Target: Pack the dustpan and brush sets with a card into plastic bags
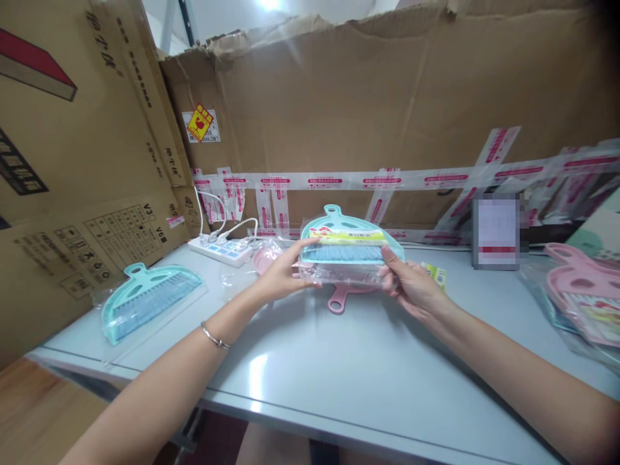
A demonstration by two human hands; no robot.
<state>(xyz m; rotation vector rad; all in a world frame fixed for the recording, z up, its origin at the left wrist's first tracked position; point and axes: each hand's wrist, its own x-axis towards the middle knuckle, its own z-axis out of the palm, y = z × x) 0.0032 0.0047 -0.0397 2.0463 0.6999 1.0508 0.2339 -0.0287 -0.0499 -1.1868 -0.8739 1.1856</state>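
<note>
Between my two hands, raised over the table, is a light-blue dustpan and brush set (346, 252) in a clear plastic bag with a yellow-green label across it. My left hand (289, 268) grips its left edge, thumb below and fingers above. On its right edge my right hand (404, 279) is closed, the thumb on the front. Behind and below it, a pink dustpan (338, 302) shows its handle; the rest is mostly hidden. Another blue dustpan and brush set (152, 298) lies on the table at the left, with clear plastic around it.
Pink dustpan sets (574, 290) in plastic are piled at the right. A white power strip (225, 250) with plugged cables sits at the back left. A blurred upright device (496, 231) stands at the back right. Large cardboard boxes (339, 110) wall the table's (310, 368) back and left.
</note>
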